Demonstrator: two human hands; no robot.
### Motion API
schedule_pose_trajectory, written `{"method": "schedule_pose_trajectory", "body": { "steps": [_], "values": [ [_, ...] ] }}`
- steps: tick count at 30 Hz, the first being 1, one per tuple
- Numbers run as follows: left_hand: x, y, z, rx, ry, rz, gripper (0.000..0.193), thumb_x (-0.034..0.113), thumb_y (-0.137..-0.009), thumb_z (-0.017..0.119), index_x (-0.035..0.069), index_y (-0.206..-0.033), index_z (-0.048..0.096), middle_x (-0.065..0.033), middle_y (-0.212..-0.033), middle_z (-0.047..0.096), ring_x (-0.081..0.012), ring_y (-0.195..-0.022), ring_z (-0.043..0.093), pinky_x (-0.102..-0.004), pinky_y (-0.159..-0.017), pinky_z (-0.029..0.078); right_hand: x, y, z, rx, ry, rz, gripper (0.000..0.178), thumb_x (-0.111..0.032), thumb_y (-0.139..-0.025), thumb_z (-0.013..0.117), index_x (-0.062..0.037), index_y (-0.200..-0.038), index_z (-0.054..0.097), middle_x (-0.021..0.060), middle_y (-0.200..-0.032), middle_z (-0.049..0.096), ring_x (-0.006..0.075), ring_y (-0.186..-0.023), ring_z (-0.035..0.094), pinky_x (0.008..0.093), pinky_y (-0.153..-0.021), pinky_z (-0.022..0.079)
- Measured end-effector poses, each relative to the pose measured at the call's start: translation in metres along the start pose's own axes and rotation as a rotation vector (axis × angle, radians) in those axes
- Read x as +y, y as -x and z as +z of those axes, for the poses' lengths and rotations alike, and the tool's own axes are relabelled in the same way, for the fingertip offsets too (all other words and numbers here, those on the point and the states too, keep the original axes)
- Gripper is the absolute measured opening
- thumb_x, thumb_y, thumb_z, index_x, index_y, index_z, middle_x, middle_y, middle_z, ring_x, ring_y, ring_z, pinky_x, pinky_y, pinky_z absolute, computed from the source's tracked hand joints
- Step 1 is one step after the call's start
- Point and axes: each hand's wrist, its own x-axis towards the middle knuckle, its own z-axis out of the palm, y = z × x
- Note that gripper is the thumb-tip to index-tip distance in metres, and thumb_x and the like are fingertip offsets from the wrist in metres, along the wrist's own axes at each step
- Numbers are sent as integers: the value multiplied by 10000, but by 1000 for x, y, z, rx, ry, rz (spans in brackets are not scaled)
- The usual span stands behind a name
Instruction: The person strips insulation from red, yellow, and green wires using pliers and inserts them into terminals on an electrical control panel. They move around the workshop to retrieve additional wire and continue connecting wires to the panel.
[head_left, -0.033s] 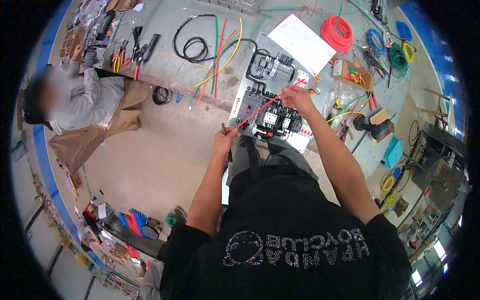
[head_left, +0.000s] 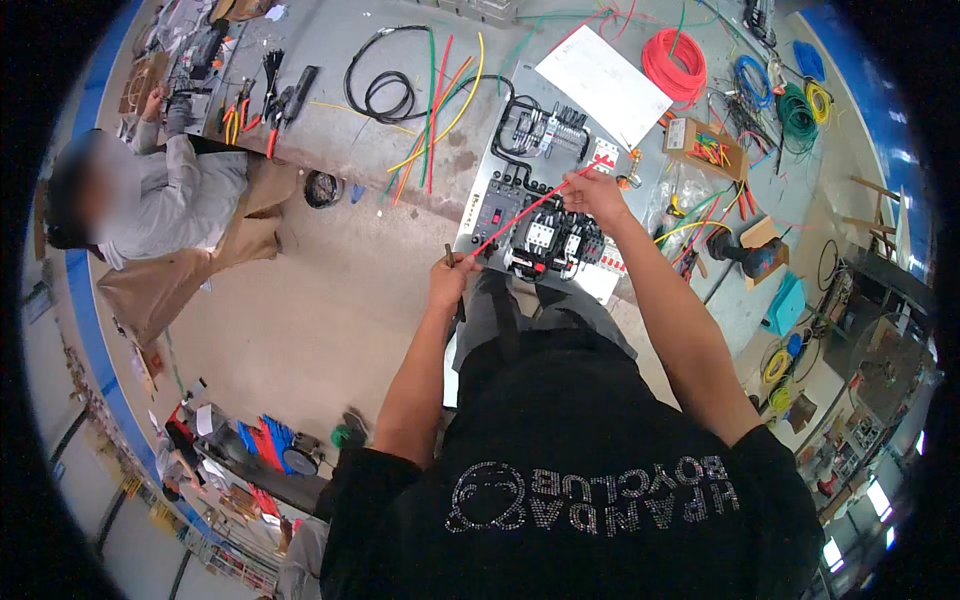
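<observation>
Red wire: a single straight length (head_left: 527, 210), strung between both hands above the wiring panel (head_left: 482, 180); whether it touches any part beneath is hard to tell from overhead.
Long axis: slanting from the near left corner of the panel up to the far right, crossing the fitted devices diagonally rather than following their rows.
Left hand: a closed grip (head_left: 448, 280) on the near end of the wire, just off the panel's near left corner; the wire leads away from it, forward and to the right.
Dark slim object: held in that same fist (head_left: 448, 256), poking out above the fingers; its kind is too small to make out.
Right hand: fingers pinched narrow (head_left: 594, 199) on the wire toward its far end, over the panel's right part; a short stretch runs on beyond the pinch.
Red-and-white breaker: just past the right hand (head_left: 604, 157), on the far side of it, in line with the wire's far end; contact between them cannot be told.
Nearer hand: the right one to this breaker, the left one to the black breaker with a red switch (head_left: 497, 216), which sits just left of the wire.
Bench: around the panel, a white sheet (head_left: 605, 88) overlaps its far edge, and a red wire coil (head_left: 673, 68) lies beyond.
</observation>
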Motion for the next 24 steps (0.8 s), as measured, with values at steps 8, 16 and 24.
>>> {"method": "schedule_pose_trajectory", "body": {
  "steps": [8, 16, 24],
  "values": [
    [-17, -31, 5, 0, 156, -69, 202, 153, -924, 629, -4, -1046, 667, -61, -844, 712, -61, -532, 451, -234, -486, 359, 15, -30, -9, -17, -18, 55, 273, -264, -922, 687, -25, -1046, 642, 87, -877, 684, 183, -765, 682, 327, -701, 594],
    [-8, -34, 15, 80, -81, -88, 274, 283, -892, 722, 45, -1026, 695, -21, -791, 677, -52, -526, 446, -231, -467, 332, 23, -43, -8, -55, 8, 90, 285, -301, -938, 672, -34, -1035, 655, 79, -889, 682, 175, -743, 674, 327, -680, 581],
    [-17, -50, 11, 96, -78, -29, 246, 252, -878, 752, 20, -937, 692, -27, -730, 651, -74, -525, 477, -258, -475, 354, 21, -49, -29, 33, -79, 110, 311, -305, -931, 676, -34, -1074, 623, 92, -824, 670, 175, -704, 668, 316, -612, 558]
  ]
}}
